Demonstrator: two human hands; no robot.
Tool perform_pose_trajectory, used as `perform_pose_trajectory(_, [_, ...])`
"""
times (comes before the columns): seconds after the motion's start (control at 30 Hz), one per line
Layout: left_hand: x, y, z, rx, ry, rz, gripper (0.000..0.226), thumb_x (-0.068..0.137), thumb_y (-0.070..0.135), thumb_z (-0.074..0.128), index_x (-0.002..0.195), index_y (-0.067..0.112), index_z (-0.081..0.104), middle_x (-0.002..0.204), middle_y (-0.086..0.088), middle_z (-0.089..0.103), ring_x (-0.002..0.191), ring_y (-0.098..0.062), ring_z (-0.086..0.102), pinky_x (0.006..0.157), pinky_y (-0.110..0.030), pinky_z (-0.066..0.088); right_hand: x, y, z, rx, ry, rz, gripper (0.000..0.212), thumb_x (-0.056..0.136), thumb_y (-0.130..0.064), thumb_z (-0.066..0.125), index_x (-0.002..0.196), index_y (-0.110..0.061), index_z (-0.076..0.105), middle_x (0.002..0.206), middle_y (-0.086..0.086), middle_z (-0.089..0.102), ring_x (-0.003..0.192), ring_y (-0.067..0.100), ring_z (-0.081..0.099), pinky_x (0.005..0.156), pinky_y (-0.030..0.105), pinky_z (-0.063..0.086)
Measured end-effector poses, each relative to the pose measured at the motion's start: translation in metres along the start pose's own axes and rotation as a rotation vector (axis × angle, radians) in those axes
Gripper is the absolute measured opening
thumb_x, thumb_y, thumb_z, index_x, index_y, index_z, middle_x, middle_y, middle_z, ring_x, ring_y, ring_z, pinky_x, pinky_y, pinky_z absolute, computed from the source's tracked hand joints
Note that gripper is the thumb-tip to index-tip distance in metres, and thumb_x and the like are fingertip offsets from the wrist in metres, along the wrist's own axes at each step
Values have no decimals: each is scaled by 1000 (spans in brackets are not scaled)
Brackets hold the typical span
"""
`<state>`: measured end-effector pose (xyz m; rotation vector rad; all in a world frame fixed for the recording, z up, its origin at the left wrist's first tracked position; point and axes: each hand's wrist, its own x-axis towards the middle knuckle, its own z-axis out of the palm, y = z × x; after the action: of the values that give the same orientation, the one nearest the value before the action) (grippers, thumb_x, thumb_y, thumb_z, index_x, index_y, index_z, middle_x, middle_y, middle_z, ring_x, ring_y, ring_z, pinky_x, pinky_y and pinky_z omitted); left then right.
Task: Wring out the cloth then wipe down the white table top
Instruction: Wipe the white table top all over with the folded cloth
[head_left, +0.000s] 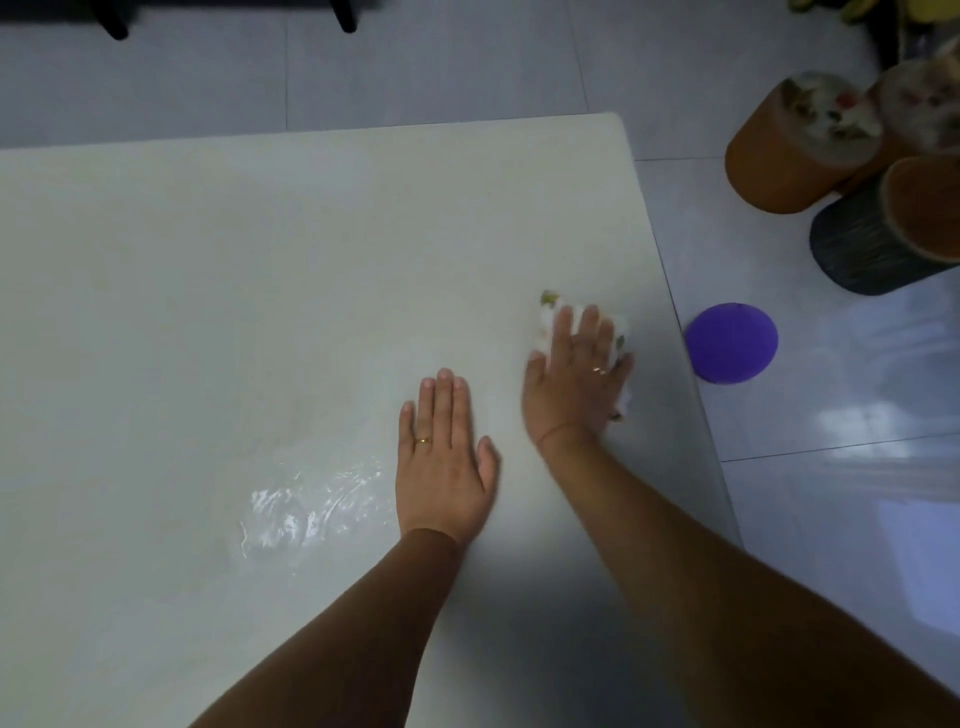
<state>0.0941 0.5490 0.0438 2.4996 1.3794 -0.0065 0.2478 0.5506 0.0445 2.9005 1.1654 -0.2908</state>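
Note:
The white table top (260, 260) fills most of the view. A white cloth with a coloured print (550, 312) lies bunched near the table's right edge. My right hand (576, 379) presses flat on the cloth with straight fingers, and much of the cloth is hidden under it. My left hand (441, 462) rests flat on the bare table just left of the right hand, fingers straight and together. A wet, shiny patch (306, 509) shows on the table to the left of my left hand.
A purple round object (731, 343) lies on the tiled floor just past the table's right edge. Orange round stools (774, 156) and a dark ribbed stool (862, 249) stand at the far right. Black furniture legs (114, 21) show at the top.

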Motion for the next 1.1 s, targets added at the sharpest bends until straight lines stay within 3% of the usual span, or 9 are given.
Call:
perform_pose_trajectory(0.1, [1,0,-1,19,-14,9,64,93,36,22,150,6,21,158,-14,18,147,-27,12,119,-45,8,-25,-19,6,-35,-51,-337,61,95,-41,26,150,-27,4,160,1,1,147,22,-2,116,51,-6])
perform_pose_trajectory(0.23, [0,0,-2,-3,-16,8,65,91,34,26,149,5,22,158,-14,18,147,-27,12,120,-44,7,10,23,-15,-127,-68,-761,57,93,-40,30,148,-28,22,158,1,18,145,22,16,117,49,11])
perform_pose_trajectory(0.4, [1,0,-1,-7,-33,2,66,92,35,25,151,6,16,159,-13,14,148,-27,9,119,-43,6,53,15,-17,-25,-1,-101,60,97,-36,32,151,-26,8,160,4,5,147,25,5,116,52,4])
perform_pose_trajectory(0.47, [1,0,-2,-12,-41,2,67,91,35,25,150,5,17,159,-14,15,148,-28,9,119,-44,6,40,-19,-9,1,-15,18,61,97,-38,29,151,-25,2,160,5,0,147,25,0,115,54,1])
perform_pose_trajectory(0.57, [0,1,-3,1,-52,-5,66,92,36,23,150,6,18,158,-13,15,147,-27,9,120,-45,9,12,-45,-1,-17,-72,-287,61,96,-40,29,150,-28,4,160,1,-1,147,22,-4,115,51,-7])
perform_pose_trajectory(0.73, [1,1,-4,-15,-55,-1,66,90,34,28,149,4,23,157,-14,19,147,-28,14,117,-45,11,52,17,-22,-167,-76,-860,57,95,-42,27,149,-28,19,158,0,14,146,21,12,118,45,9])
perform_pose_trajectory(0.8, [1,1,-5,-22,-51,-3,66,90,33,30,149,4,25,157,-14,20,146,-28,15,117,-45,12,80,33,-29,-165,-15,-739,55,95,-36,32,149,-24,24,157,4,19,145,24,17,116,46,11])
perform_pose_trajectory(0.97, [1,0,-6,-78,-18,-10,65,87,30,34,146,4,33,154,-13,28,144,-28,23,116,-46,17,86,-29,-12,12,26,-19,58,98,-37,28,151,-24,6,160,3,2,147,22,2,115,51,-2])
perform_pose_trajectory(1.1, [18,8,-15,-156,27,-26,61,89,27,32,145,2,35,153,-15,31,144,-29,24,117,-44,16,65,-45,-9,-22,-38,-411,59,95,-40,29,150,-28,10,160,0,6,147,20,3,115,47,-6])
